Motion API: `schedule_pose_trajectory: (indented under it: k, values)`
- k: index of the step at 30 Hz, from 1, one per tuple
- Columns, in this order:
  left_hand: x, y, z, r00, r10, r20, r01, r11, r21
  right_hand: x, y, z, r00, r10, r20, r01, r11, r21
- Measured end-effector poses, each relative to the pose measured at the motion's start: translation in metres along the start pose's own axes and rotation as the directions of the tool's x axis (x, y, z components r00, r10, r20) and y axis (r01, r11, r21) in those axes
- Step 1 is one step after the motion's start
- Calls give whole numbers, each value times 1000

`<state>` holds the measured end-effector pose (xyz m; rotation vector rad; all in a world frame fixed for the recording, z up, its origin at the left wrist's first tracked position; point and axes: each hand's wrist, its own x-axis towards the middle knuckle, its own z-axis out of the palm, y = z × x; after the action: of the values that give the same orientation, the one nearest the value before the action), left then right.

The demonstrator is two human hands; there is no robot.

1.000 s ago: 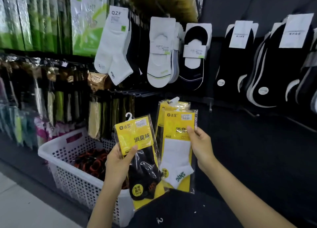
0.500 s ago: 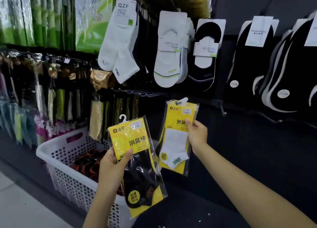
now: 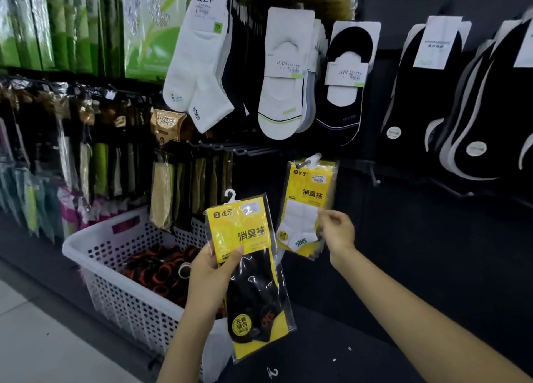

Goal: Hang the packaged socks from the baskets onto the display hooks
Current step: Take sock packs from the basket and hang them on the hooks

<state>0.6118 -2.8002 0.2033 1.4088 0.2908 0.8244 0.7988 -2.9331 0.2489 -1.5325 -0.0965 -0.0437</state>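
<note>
My left hand (image 3: pixel 210 270) grips a yellow packet of black socks (image 3: pixel 253 267) by its left edge, its white hanger pointing up, in front of the white basket (image 3: pixel 95 238). A second yellow packet holding white socks (image 3: pixel 305 198) is up against the dark display wall. Its white hanger (image 3: pixel 313 159) sits at a hook there. My right hand (image 3: pixel 337 232) pinches this packet's lower right edge with curled fingers.
The basket holds black and orange items (image 3: pixel 161 270). Bare metal hooks (image 3: pixel 239 149) stick out left of the white-sock packet, and another hook (image 3: pixel 373 178) to its right. White and black socks hang above, and packaged goods fill the left racks.
My right hand has carried the white-sock packet up and away to the wall hook and slid down to its lower edge. My left hand has kept the black-sock packet roughly in place.
</note>
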Motion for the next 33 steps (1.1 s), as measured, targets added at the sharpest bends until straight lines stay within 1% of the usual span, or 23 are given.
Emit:
schedule_pose_trajectory:
  k: [1, 2, 4, 6, 7, 9, 11, 14, 16, 19, 23, 26, 29, 33]
  values:
    - [-1, 0, 3, 1000, -2, 13, 2, 1000, -3, -16, -2, -2, 992, 7, 123, -9, 1000, 15]
    - [-2, 1, 7, 1000, -3, 26, 3, 1000, -5, -32, -4, -4, 967, 8, 254, -14, 1000, 21]
    - [-4, 3, 16, 999, 4, 49, -4, 1000, -4, -59, -7, -9, 885, -13, 466, 8, 1000, 13]
    - [-8, 5, 24, 997, 9, 75, -9, 1000, -10, -78, -8, -12, 819, -43, 572, 58, 998, -7]
    - [-9, 6, 27, 996, 8, 90, -7, 1000, -19, -85, -9, -14, 805, -60, 590, 74, 997, 1]
    - [-12, 7, 32, 992, 11, 123, -7, 999, -34, -91, -10, -18, 812, -95, 575, 77, 995, 56]
    - [-13, 7, 34, 988, 14, 151, -4, 998, -66, -91, -13, -23, 842, -131, 524, 73, 989, 131]
    - [-12, 7, 37, 983, 4, 184, 10, 997, -75, -85, -19, -31, 906, -179, 384, 107, 974, 202]
    - [-11, 5, 37, 974, -3, 224, 19, 997, -68, -77, -24, -35, 935, -193, 298, 129, 967, 221]
    - [-11, 2, 37, 966, -23, 257, 37, 998, -51, -64, -34, -33, 952, -194, 238, 145, 967, 209]
    - [-10, -4, 38, 970, -28, 243, 48, 996, -78, -47, -39, -18, 949, -190, 250, 163, 979, 121]
    - [-7, -10, 36, 976, -38, 213, 47, 998, -35, -32, -34, -4, 963, -129, 236, 118, 991, 61]
    - [-5, -21, 33, 975, -59, 216, 50, 998, 47, -18, -28, 5, 981, -27, 194, 11, 996, 84]
    - [-4, -38, 30, 961, -141, 237, 116, 986, 117, -9, -15, 4, 990, 87, 111, -99, 989, 108]
